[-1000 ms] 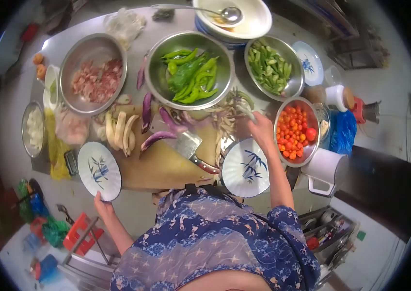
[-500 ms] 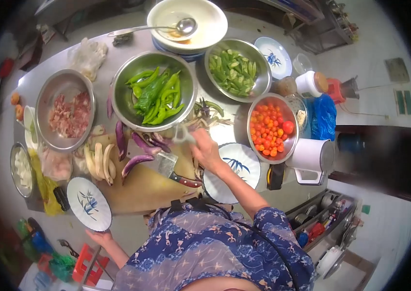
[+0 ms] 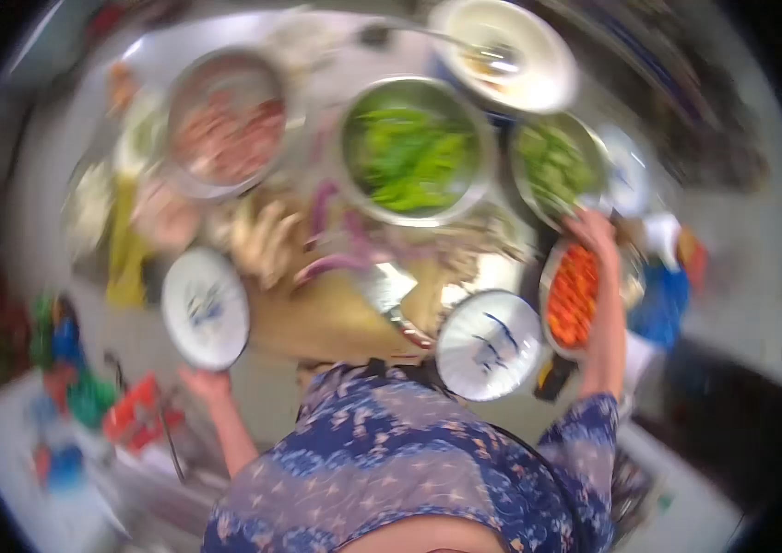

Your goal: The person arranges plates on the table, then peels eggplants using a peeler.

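The view is smeared by motion. My left hand (image 3: 207, 380) grips the lower edge of a white plate with blue leaf markings (image 3: 205, 309), held tilted in front of the table's near edge. My right hand (image 3: 592, 229) reaches across the steel bowl of small red tomatoes (image 3: 574, 300), beside the rim of the steel bowl of cut green vegetables (image 3: 552, 170). Its fingers are blurred, and whether they hold anything cannot be made out. A second white plate (image 3: 488, 346) lies below it, near a cleaver (image 3: 391, 288) on the cutting board (image 3: 317, 318).
A steel bowl of green peppers (image 3: 409, 152) stands in the middle, with a bowl of raw meat (image 3: 230, 138) to its left. Purple eggplants (image 3: 331, 264) lie between them and the board. A white bowl with a ladle (image 3: 511, 60) stands behind; a blue bag (image 3: 658, 304) is far right.
My right hand has moved right, from above the board to the tomato and green vegetable bowls. The pale thing at its fingers no longer shows clearly. The view has shifted; my left hand keeps the plate.
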Tool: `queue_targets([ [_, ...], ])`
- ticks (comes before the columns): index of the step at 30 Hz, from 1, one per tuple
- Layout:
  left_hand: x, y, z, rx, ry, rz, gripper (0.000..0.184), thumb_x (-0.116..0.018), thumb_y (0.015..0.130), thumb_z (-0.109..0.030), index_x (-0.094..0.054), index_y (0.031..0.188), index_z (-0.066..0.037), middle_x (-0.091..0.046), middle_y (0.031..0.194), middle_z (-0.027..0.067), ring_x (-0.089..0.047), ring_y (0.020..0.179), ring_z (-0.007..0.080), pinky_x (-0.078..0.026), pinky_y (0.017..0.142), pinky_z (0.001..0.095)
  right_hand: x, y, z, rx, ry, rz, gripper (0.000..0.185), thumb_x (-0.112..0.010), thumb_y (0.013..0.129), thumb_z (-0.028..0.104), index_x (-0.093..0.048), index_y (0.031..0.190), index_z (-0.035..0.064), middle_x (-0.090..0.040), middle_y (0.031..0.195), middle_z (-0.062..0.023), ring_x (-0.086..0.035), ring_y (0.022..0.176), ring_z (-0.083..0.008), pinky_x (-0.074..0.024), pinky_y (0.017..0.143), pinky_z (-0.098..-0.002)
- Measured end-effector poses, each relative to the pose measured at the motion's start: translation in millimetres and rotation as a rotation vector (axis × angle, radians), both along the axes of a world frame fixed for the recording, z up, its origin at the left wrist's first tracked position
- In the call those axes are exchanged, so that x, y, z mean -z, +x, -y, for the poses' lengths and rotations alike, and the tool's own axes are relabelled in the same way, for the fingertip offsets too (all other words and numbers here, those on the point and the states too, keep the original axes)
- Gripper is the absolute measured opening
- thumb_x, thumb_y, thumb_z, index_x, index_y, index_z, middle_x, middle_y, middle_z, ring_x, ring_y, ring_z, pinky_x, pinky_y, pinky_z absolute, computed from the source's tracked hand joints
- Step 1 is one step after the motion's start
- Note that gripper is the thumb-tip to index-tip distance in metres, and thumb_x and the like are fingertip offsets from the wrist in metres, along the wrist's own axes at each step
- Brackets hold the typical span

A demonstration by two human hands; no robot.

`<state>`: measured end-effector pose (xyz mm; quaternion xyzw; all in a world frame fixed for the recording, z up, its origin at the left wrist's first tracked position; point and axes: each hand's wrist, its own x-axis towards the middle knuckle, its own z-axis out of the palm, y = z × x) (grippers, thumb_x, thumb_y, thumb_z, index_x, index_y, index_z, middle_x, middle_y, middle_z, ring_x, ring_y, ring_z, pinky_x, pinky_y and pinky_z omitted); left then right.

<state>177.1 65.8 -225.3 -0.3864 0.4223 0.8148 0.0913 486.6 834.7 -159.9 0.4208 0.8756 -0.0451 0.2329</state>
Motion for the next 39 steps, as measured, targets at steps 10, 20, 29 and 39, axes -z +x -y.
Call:
queue_targets([
  [10,37,-32,-3,-0.106,-0.029,-0.178,0.042,-0.05,0.101,-0.023,-0.048,0.137,-0.001,-0.059,0.134,0.0169,-0.058,0.123,0.0348,-0.048,0.103,0.0531,-20,-21,-6,0.281,-0.51,-0.195,0.015,-0.058,0.079,0.007,-0.066,0.092,0.0026,-0.058,0.072,-0.0005,-0.053,0.059,-0.0139,-0.0428,0.048,-0.0317],
  [20,49,-55,-30,-0.131,-0.201,-0.117,0.047,-0.046,0.101,-0.025,-0.048,0.139,0.002,-0.056,0.138,0.0192,-0.055,0.126,0.0355,-0.045,0.107,0.0519,11,31,-25,0.069,-0.577,-0.543,0.025,-0.057,0.079,0.0,-0.068,0.101,-0.0009,-0.063,0.084,0.0003,-0.056,0.076,-0.0114,-0.0446,0.068,-0.0271],
  [29,89,-91,-21,-0.086,-0.465,-0.156,0.024,-0.052,0.094,-0.013,-0.061,0.109,0.003,-0.066,0.109,0.0149,-0.066,0.102,0.0301,-0.055,0.088,0.0469,-66,7,64,0.271,-0.375,-0.788,0.019,-0.062,0.094,0.01,-0.066,0.109,-0.0006,-0.065,0.092,0.0008,-0.057,0.084,-0.0077,-0.045,0.077,-0.0229],
  [39,16,-68,-66,0.014,-1.586,-0.499,0.033,-0.063,0.088,-0.005,-0.06,0.119,0.005,-0.061,0.116,0.0166,-0.059,0.112,0.0283,-0.049,0.096,0.0413,-35,-33,220,-0.371,0.102,-0.472,0.068,-0.057,0.075,-0.007,-0.052,0.14,0.011,-0.057,0.126,-0.0131,-0.058,0.111,-0.0331,-0.0536,0.088,-0.0435],
])
